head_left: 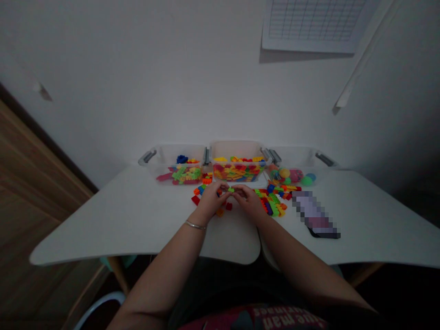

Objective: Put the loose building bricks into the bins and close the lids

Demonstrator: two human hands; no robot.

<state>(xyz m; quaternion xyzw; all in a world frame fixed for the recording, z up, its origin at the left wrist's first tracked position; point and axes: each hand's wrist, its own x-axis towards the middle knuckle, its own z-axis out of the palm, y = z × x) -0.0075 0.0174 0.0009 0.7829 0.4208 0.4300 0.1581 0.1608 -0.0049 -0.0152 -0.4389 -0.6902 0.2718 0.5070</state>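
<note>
Between my two hands, above the table, is a small green toy building block. My left hand, with a bangle on its wrist, pinches the block from the left. From the other side, the fingertips of my right hand close on it too. Loose red and orange blocks lie on the table just below my fingers. To the right of my right hand spreads a group of joined and loose coloured blocks. More blocks lie partly hidden behind my left hand.
Three clear plastic bins stand along the wall: the left bin and middle bin hold blocks, the right bin colourful balls. A blurred-out phone-like object lies at the right of the white table. A gridded paper hangs above.
</note>
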